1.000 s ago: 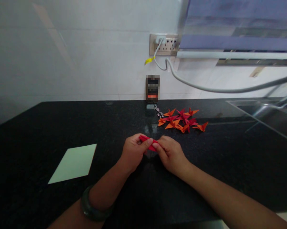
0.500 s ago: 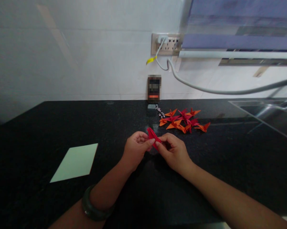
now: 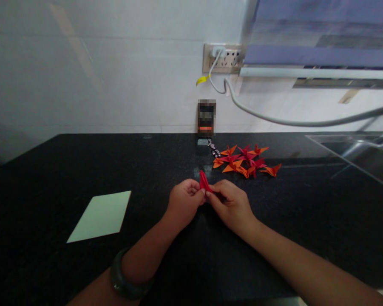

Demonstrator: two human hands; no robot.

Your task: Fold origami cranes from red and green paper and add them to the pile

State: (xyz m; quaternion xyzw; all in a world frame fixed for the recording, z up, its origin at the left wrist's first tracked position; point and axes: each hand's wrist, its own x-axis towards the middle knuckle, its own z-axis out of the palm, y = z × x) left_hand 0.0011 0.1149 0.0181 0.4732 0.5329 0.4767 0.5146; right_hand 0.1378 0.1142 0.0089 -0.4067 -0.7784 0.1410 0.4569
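A small piece of folded red paper (image 3: 204,182) stands between my hands, its narrow point upward. My left hand (image 3: 185,199) pinches it from the left, thumb in front. On the other side, my right hand (image 3: 231,202) grips its lower right edge between thumb and fingers. The fingers partly cover the paper's lower end. Beyond my hands lies a cluster of orange and red origami cranes (image 3: 232,165). To the left, a pale green square of paper (image 3: 102,216) rests flat.
The black countertop (image 3: 66,170) meets a white tiled wall. Against the wall leans a phone-like device (image 3: 206,118), blurred out, with a patterned strap (image 3: 214,149) beside it. A grey cable (image 3: 274,121) runs from the wall socket (image 3: 225,58) to the right, above a sink edge (image 3: 347,159).
The folded red paper has turned more upright and looks narrower. My hands have shifted slightly, with the fingertips closer together at its base.
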